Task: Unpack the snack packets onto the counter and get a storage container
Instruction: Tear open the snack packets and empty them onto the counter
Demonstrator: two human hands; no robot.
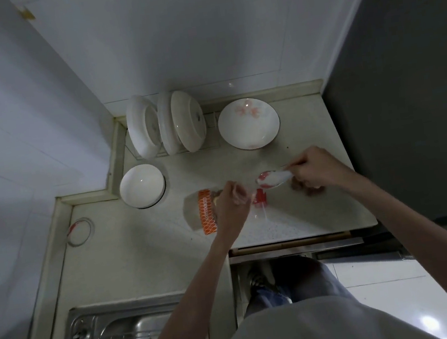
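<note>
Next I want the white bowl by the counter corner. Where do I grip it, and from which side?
Judging by its pose, take the bowl by its rim on the near right side, thumb inside. It sits upright and open, and the counter's raised edge hugs its left and far sides. The left hand, at the orange packet, is closest.

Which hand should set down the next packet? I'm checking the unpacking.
Probably the right hand: it already grips a white-and-red packet above bare counter. The left hand is at the orange packet.
</note>
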